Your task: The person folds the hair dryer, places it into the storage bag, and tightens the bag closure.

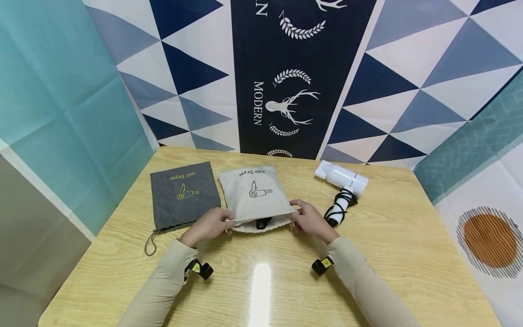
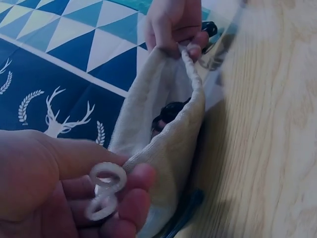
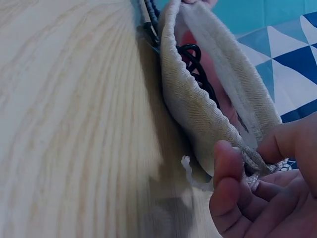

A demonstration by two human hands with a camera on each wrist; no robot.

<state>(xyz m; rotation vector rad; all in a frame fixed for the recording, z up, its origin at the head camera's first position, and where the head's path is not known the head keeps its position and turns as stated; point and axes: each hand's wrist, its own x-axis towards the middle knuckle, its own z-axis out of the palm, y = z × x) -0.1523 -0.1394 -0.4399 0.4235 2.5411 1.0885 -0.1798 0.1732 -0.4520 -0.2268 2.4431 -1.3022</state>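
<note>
A cream drawstring bag (image 1: 257, 193) printed "Hair Dryer" lies on the table, its mouth towards me and parted. My left hand (image 1: 211, 222) pinches the left corner of the mouth; in the left wrist view, white drawstring loops (image 2: 108, 190) stick out between its fingers. At the right corner my right hand (image 1: 310, 220) grips the rim between thumb and fingers, and a loose drawstring end (image 3: 187, 168) hangs beside it. Inside the bag, coils of black cord (image 3: 198, 72) show against something reddish; the rest of the contents is hidden by the fabric.
A dark grey bag (image 1: 184, 195) with the same print lies flat at the left, its drawstring loop towards me. To the right is a white hair dryer (image 1: 345, 177), black cord wound round its handle. Patterned cloth (image 1: 294, 91) hangs behind the table.
</note>
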